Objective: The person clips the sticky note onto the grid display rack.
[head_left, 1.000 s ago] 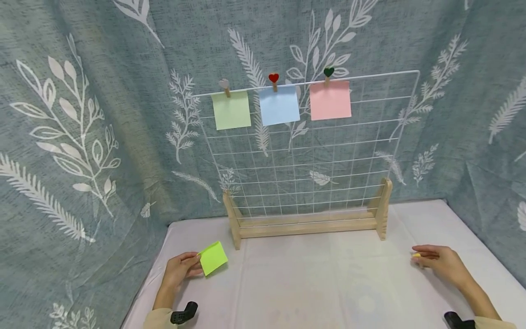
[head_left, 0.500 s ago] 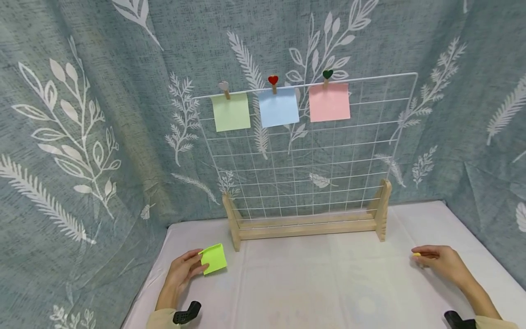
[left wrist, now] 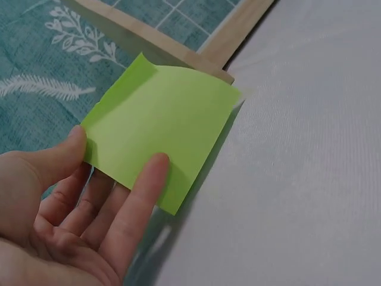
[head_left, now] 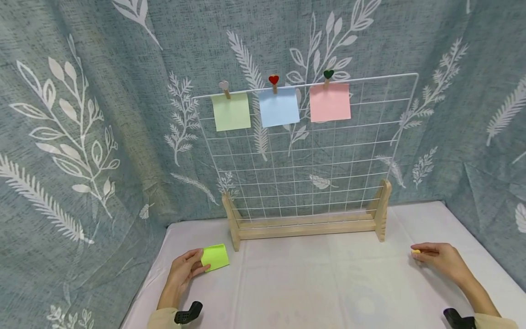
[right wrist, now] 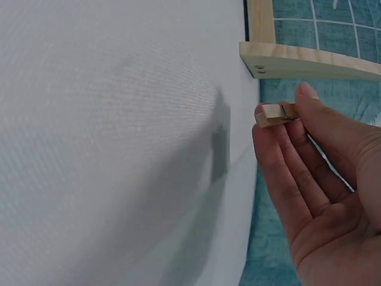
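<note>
My left hand (head_left: 181, 273) holds a bright yellow-green sticky note (left wrist: 161, 119) above the table's left side. In the left wrist view the thumb is at one edge of the note and a finger lies across its face. At the table's right side my right hand (head_left: 444, 261) pinches a small wooden clothespin (right wrist: 275, 114) between thumb and fingers. In the head view only a yellow bit of it shows. Between and behind the hands stands a white wire grid (head_left: 304, 161). Along its top wire hang a pale green note (head_left: 232, 112), a blue note (head_left: 279, 108) and a pink note (head_left: 330, 103).
Clothespins with a white heart (head_left: 223, 85), a red heart (head_left: 273, 80) and a green heart (head_left: 328, 74) clip the hanging notes. A wooden stand (head_left: 308, 229) carries the grid on the white-covered table (head_left: 296, 283). Patterned teal curtains (head_left: 135, 151) enclose the back and sides.
My left hand has shifted slightly right and turned the sticky note, its fingers now further over the front. The right hand has risen very slightly, still holding the clothespin.
</note>
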Tool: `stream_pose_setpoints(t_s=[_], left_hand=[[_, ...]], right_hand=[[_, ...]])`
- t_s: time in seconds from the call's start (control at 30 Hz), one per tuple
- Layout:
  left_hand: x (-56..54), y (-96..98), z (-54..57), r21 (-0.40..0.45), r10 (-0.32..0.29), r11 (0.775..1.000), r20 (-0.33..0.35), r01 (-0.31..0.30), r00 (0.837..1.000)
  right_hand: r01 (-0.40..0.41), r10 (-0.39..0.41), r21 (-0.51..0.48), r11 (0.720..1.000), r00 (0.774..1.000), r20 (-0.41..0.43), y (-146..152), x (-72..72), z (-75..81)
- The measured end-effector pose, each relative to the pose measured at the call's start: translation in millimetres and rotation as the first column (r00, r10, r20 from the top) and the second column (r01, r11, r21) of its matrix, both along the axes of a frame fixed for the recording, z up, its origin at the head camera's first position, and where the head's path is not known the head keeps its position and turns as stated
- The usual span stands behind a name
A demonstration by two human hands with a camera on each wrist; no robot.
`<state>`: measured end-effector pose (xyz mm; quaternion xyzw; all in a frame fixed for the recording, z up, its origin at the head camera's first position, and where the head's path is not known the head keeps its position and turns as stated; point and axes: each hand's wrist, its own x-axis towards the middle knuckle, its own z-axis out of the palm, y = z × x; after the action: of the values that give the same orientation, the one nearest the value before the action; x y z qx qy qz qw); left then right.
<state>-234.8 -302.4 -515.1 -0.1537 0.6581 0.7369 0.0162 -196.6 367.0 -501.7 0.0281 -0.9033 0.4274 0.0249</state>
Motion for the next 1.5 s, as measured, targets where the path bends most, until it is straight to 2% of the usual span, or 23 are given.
stream_pose_setpoints(t_s=[0.2, 0.4, 0.5, 0.73, 0.93, 1.17, 1.5], left_hand=[[-0.5, 8.5, 5.5, -0.052, 0.014, 0.999, 0.001, -0.014, 1.000], [-1.0, 27.1, 11.8, -0.108, 0.031, 0.994, -0.019, -0.033, 0.999], [-2.7, 35.4, 12.9, -0.096, 0.043, 0.994, -0.022, -0.045, 0.999], [-10.2, 63.7, 12.1, -0.025, 0.066, 0.997, -0.046, -0.067, 0.997], [-15.3, 93.4, 13.1, 0.035, 0.035, 0.999, -0.072, -0.033, 0.997], [-20.7, 121.6, 18.0, 0.066, -0.032, 0.997, -0.085, 0.038, 0.996], [-24.7, 144.4, 22.2, 0.087, -0.100, 0.990, -0.087, 0.108, 0.991]], right_hand=[[-0.004, 0.003, -0.019, 1.000, 1.000, -0.031, -2.5, -3.0, 5.6], [0.005, -0.004, -0.029, 1.000, 0.999, 0.040, -1.6, -5.7, 15.7], [0.006, -0.004, -0.034, 0.999, 0.999, 0.044, -2.5, -7.9, 17.3], [-0.007, 0.008, 0.033, 0.999, 0.999, -0.039, -10.8, -15.4, 16.3], [-0.034, 0.037, 0.055, 0.998, 0.998, -0.059, -21.1, -20.2, 17.6], [-0.018, 0.024, 0.079, 0.997, 0.997, -0.073, -29.9, -22.7, 30.5], [-0.023, 0.027, 0.050, 0.999, 0.995, -0.099, -32.7, -27.8, 49.9]])
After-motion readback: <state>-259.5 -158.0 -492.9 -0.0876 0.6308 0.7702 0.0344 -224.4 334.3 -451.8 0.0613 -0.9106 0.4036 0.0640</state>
